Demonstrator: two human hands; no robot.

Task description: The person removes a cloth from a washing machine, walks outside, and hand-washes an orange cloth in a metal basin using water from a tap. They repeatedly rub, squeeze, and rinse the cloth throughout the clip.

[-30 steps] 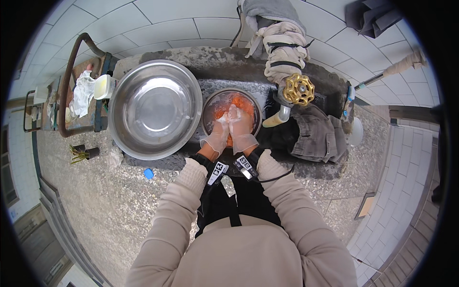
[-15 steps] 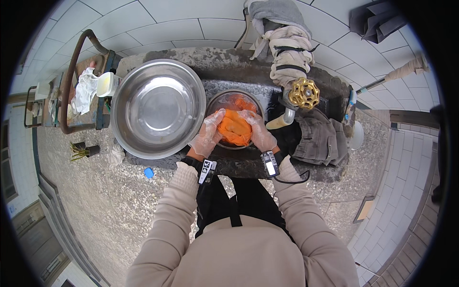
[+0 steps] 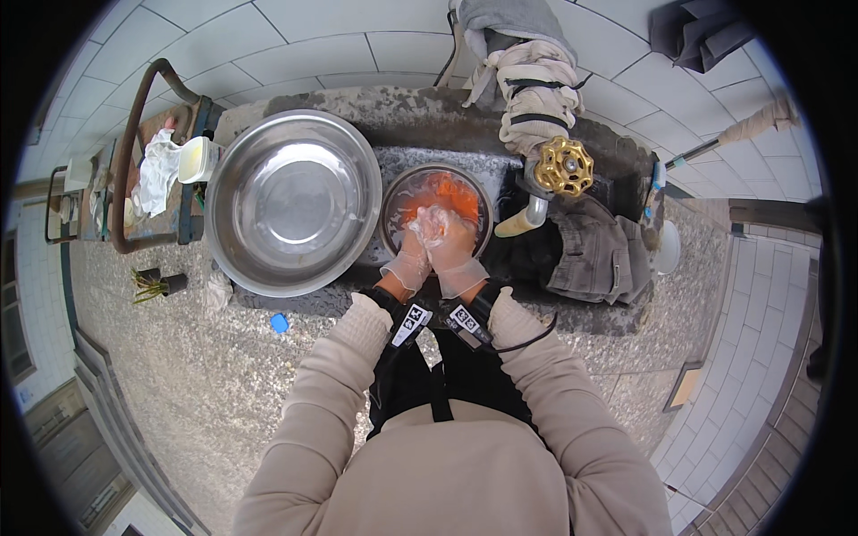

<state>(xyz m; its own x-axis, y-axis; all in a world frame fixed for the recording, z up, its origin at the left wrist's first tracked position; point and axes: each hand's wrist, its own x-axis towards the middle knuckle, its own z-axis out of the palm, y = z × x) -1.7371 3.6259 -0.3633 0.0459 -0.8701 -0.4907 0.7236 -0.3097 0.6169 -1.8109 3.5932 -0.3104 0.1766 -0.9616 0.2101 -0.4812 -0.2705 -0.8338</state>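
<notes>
Two small square black-and-white tags (image 3: 410, 320) sit on black bands at the wrists, one on each, just where the beige sleeves end; their patterns are blocky marks. A small blue cap (image 3: 281, 322) lies on the speckled floor below the bench (image 3: 357, 299), and a white tub (image 3: 196, 159) stands on a rusty metal cart (image 3: 125, 179) beside a crumpled white cloth (image 3: 157, 170).

Both hands wear thin clear gloves and reach forward into the small steel bowl (image 3: 393, 192), which sits in the dark stone trough of the bench, under a curved spout with a yellow valve wheel (image 3: 564, 166). The left hand (image 3: 410, 259) and the right hand (image 3: 451, 246) are pressed together, fingers curled, closed around a mass of orange shreds (image 3: 442, 190) in the bowl; most of the orange stuff lies at the far side of the bowl, beyond the fingertips. Through the wet gloves it is hard to tell how much each hand grips, though both seem to squeeze the same clump.

A large empty steel basin (image 3: 295, 201) stands touching the bench's left part, just beside the small bowl. Grey folded cloth (image 3: 594, 255) lies to the right of the spout
</notes>
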